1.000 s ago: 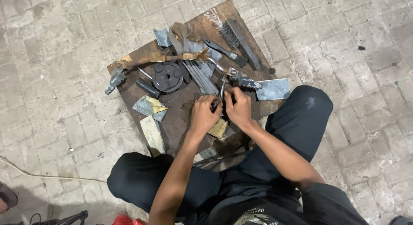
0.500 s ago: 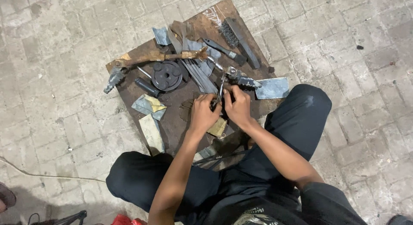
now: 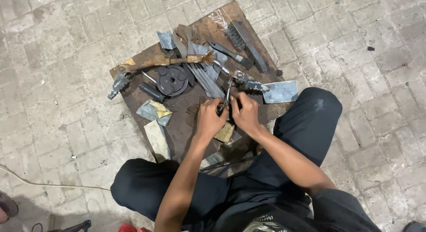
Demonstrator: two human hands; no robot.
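No packages, signs or screens here

Closest thing is some white scrawled marking (image 3: pixel 218 18) on the rusty board's (image 3: pixel 177 130) far edge; too small to make out

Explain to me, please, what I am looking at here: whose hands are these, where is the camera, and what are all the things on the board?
There is no machine here. A person sits on a paved floor, and the one camera is worn on their head, looking down at their own arms and knees.

In front of them lies a rusty metal board. On it are a wire brush, a round black metal disc with holes, a long rusty tool, a bundle of thin grey metal strips and some pieces of sheet metal.

The left hand and the right hand are close together, both gripping a slim metal tool. What its tip works on is hidden by the fingers.
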